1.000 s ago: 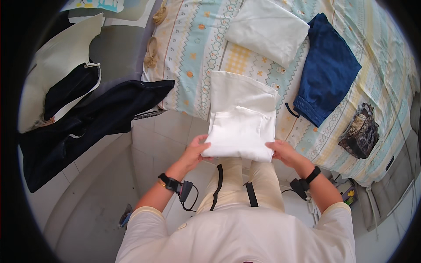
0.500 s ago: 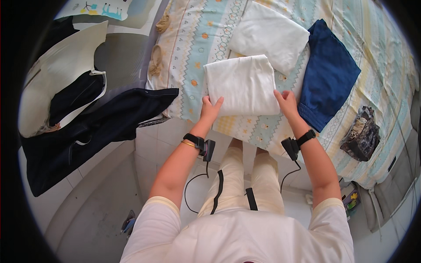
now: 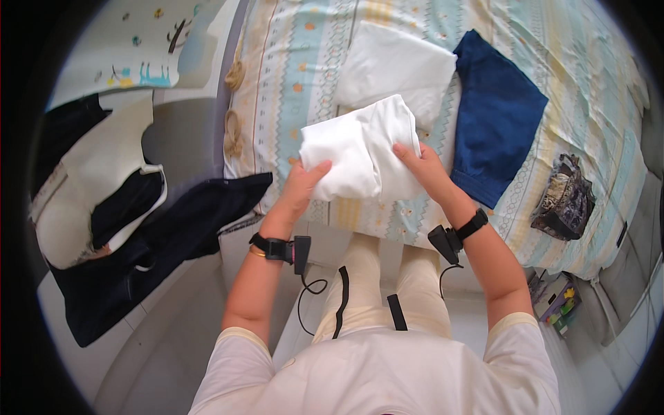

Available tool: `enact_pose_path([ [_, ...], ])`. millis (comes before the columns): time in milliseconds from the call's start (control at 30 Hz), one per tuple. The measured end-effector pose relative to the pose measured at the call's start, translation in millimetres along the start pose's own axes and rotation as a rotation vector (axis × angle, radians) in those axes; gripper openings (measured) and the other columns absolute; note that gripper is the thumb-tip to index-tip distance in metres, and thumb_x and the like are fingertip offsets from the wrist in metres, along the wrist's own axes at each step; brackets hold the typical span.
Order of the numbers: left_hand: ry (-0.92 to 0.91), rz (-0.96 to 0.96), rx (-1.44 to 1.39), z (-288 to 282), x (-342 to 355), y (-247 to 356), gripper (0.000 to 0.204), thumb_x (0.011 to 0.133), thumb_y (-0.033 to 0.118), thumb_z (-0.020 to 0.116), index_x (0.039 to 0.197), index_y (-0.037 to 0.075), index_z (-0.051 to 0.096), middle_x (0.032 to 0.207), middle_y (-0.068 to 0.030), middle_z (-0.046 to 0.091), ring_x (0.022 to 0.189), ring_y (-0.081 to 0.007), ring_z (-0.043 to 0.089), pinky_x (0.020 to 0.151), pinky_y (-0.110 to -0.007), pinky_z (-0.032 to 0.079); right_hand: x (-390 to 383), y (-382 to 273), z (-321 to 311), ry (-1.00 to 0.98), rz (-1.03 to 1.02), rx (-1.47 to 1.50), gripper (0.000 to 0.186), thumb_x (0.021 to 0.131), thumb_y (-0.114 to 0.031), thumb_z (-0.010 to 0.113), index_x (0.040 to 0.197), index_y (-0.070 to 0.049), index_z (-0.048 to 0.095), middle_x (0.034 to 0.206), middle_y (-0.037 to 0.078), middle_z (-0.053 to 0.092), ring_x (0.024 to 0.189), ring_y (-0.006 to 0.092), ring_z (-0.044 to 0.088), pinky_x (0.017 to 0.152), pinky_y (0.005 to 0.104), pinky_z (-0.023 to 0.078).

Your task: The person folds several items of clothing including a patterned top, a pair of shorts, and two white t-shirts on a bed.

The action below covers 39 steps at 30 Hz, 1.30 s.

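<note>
Spanning the upper part of the view, the bed (image 3: pixel 290 83) carries a pale patterned sheet of stripes and small motifs. A dark garment (image 3: pixel 159 256) trails off its near left edge toward the floor. On the sheet a folded navy garment (image 3: pixel 494 117) lies to the right, just beside a folded white piece (image 3: pixel 394 66) further back. Over the near edge sits the folded white cloth (image 3: pixel 360 149), gripped at both sides: the left hand (image 3: pixel 301 187) clasps its left corner, thumb on top, and the right hand (image 3: pixel 425 166) clamps its right side, fingers spread across the fabric. A small patterned pouch (image 3: pixel 564 200) lies well apart at right.
</note>
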State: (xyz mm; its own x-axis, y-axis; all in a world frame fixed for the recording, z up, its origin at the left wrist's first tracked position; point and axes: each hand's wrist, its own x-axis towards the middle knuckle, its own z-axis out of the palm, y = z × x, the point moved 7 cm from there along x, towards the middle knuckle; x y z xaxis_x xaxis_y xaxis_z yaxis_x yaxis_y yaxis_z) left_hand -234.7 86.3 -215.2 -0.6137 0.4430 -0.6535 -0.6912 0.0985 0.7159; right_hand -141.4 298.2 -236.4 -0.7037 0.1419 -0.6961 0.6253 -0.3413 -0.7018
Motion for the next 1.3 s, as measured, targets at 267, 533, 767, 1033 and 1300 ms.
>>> enact_pose_path([
  [267,-0.146,0.114,0.125,41,107,93,0.042,0.083,0.016,0.064,0.119,0.001,0.049,0.11,-0.0059,0.059,0.095,-0.0137,0.057,0.083,-0.027,0.046,30,-72,-52,0.174,-0.239,0.264,0.041,0.084,-0.033,0.063,0.109,-0.002,0.057,0.096,0.006,0.063,0.082,0.0113,0.059,0.073,0.0246,0.047],
  [533,0.293,0.481,1.044,21,218,48,0.054,0.074,0.024,0.072,0.114,-0.003,0.048,0.106,-0.011,0.054,0.099,-0.023,0.052,0.087,-0.034,0.042,101,-2,-113,0.588,-0.331,-0.175,0.049,0.077,-0.026,0.069,0.111,0.004,0.049,0.097,0.014,0.06,0.087,0.0225,0.059,0.075,0.0318,0.046],
  [767,0.194,0.252,0.723,19,221,44,0.063,0.073,0.034,0.073,0.115,-0.004,0.046,0.104,-0.0129,0.058,0.093,-0.0194,0.056,0.081,-0.029,0.045,105,0,-111,0.601,-0.195,-0.039,0.073,0.07,-0.03,0.076,0.117,0.01,0.036,0.109,0.021,0.053,0.098,0.0235,0.054,0.084,0.0307,0.045],
  [1033,0.033,0.067,0.503,40,231,49,0.06,0.075,0.031,0.072,0.117,-0.003,0.045,0.109,-0.0117,0.058,0.097,-0.0168,0.055,0.084,-0.028,0.043,139,-10,-105,0.389,-0.093,0.187,0.071,0.069,-0.03,0.075,0.118,0.006,0.039,0.111,0.02,0.055,0.099,0.0239,0.057,0.082,0.0311,0.046],
  [1300,0.332,0.726,0.755,73,187,85,0.037,0.083,0.011,0.061,0.114,-0.002,0.045,0.104,-0.0093,0.056,0.095,-0.0173,0.054,0.087,-0.029,0.041,26,-43,-158,0.696,-0.508,-0.273,0.038,0.08,-0.008,0.06,0.115,-0.002,0.047,0.109,0.012,0.053,0.103,0.0226,0.052,0.086,0.0314,0.042],
])
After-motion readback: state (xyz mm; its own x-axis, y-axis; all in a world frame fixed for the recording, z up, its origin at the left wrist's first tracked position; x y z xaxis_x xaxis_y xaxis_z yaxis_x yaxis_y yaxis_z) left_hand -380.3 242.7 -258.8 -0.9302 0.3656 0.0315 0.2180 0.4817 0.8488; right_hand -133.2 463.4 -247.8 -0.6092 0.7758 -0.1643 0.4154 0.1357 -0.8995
